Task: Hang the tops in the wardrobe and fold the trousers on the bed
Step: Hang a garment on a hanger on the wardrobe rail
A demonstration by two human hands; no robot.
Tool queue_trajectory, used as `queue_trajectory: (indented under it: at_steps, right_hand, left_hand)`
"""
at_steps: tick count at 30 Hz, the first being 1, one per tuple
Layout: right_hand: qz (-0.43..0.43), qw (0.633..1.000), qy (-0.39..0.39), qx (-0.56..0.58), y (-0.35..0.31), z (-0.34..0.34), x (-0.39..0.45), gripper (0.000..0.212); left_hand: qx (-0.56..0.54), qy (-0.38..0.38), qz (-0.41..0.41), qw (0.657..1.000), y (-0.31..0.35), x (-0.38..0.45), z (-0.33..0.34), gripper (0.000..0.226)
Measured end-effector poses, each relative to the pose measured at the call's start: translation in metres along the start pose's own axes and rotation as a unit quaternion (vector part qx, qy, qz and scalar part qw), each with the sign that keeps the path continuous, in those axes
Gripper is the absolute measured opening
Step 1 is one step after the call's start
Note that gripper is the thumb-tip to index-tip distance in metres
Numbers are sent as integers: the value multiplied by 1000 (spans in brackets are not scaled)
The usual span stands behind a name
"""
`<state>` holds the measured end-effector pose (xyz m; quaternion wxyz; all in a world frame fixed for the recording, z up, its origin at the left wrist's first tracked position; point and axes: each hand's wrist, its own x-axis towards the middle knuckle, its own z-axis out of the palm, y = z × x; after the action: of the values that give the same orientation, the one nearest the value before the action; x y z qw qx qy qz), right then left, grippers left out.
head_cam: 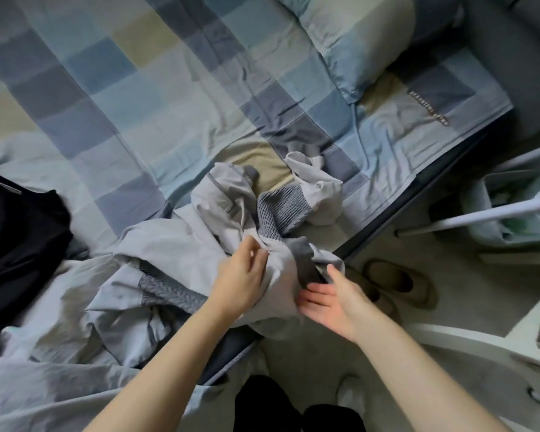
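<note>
A crumpled light grey garment (175, 244) with darker grey ribbed cuffs and hem lies in a heap at the near edge of the bed (156, 98). My left hand (240, 275) pinches a fold of its light grey cloth. My right hand (331, 294) grips the same bunch from the right, thumb by a dark ribbed band (306, 260). A black top (16, 244) with small white letters lies spread on the bed at the far left. No wardrobe is in view.
A checked blue, grey and beige cover spreads over the bed, with a pillow (356, 42) at the top right. Slippers (396, 282) sit on the floor by the bed's edge. A white rack (493, 213) and a bin stand at the right.
</note>
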<state>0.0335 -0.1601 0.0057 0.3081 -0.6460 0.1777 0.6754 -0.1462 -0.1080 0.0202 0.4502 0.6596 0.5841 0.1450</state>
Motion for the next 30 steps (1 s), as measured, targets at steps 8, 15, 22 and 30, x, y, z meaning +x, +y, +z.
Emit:
queue_trajectory:
  at_steps: [8,15,22,30]
  right_hand:
    - [41,999,-7,-31,-21,23,-33,18]
    - [-110,993,27,27,-17,25,-94,14]
    - [-375,901,-117,-184,-30,54,-204,25]
    - [-471,731,-202,-450,-49,42,-347,25]
  left_hand:
    - [9,-202,96,975,50,-64,-5,14]
    - [-75,-110,-135,982,57,-76,-49,29]
    - [-387,-66,-356,848,102,-68,-102,23]
    - [-231,153,-109,955,202,-84,-165,22]
